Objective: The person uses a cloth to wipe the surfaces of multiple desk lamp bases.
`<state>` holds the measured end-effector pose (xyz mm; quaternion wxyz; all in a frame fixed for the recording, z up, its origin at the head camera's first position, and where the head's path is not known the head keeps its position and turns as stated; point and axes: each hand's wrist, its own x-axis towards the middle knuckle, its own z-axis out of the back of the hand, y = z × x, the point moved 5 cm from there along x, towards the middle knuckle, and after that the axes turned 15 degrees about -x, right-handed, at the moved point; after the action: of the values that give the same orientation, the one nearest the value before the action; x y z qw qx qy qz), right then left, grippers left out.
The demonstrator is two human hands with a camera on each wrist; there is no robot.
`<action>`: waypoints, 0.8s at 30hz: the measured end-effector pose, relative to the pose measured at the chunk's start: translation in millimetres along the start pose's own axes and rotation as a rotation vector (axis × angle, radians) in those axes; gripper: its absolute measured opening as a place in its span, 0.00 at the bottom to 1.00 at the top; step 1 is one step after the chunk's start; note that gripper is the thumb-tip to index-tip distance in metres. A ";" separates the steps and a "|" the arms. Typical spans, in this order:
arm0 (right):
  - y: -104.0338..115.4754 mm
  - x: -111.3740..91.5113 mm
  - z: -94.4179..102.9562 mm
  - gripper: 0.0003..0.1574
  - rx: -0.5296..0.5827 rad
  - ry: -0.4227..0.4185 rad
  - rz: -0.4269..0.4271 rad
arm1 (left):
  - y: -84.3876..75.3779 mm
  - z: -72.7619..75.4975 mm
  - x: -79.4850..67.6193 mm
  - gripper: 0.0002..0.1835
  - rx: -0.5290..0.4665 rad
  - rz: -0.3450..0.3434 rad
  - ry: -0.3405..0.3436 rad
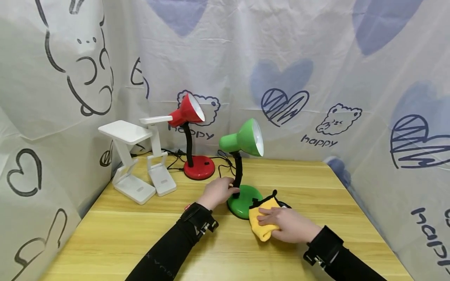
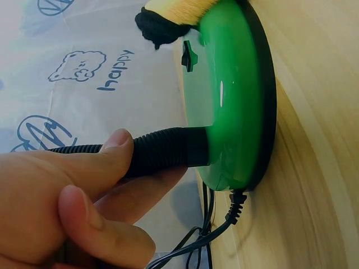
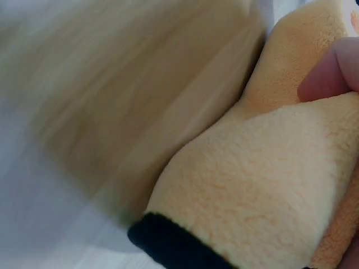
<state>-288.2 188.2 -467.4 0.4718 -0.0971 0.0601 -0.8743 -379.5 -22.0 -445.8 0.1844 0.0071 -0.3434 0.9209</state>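
Observation:
A green desk lamp [image 1: 247, 201] stands upright on the table, its shade facing right. My left hand [image 1: 218, 192] grips the lamp's black ribbed neck [image 2: 160, 151] just above the base, thumb on one side and fingers on the other. At the right edge of the base, my right hand [image 1: 293, 224] holds a folded yellow cloth [image 1: 261, 226] with black trim against the green surface. The right wrist view shows a digit pressed into a fold of the fluffy cloth [image 3: 252, 179]. A small black switch [image 2: 189, 56] sits on the base near the cloth.
A red desk lamp [image 1: 199, 168] stands behind, left of the green one. Two white folding lamps [image 1: 133, 189] occupy the table's left side. Black cords [image 1: 175, 156] run along the back. Printed white curtains [image 1: 281, 47] surround the wooden table [image 1: 218, 257].

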 end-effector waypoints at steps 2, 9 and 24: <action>-9.5 -5.1 -1.9 0.24 -0.006 0.011 -0.043 | 2.0 -0.2 0.5 0.21 -0.004 0.010 0.005; -44.2 -9.6 -10.1 0.26 0.071 0.078 -0.169 | 3.9 0.8 0.9 0.20 -0.010 0.007 0.012; -58.1 -4.4 -13.4 0.24 0.007 0.186 -0.335 | 1.2 0.1 0.0 0.18 -0.020 -0.001 -0.002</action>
<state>-336.1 223.9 -469.5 0.3124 -0.0231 0.0835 -0.9460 -380.0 -22.9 -446.5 0.1847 0.0063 -0.3529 0.9172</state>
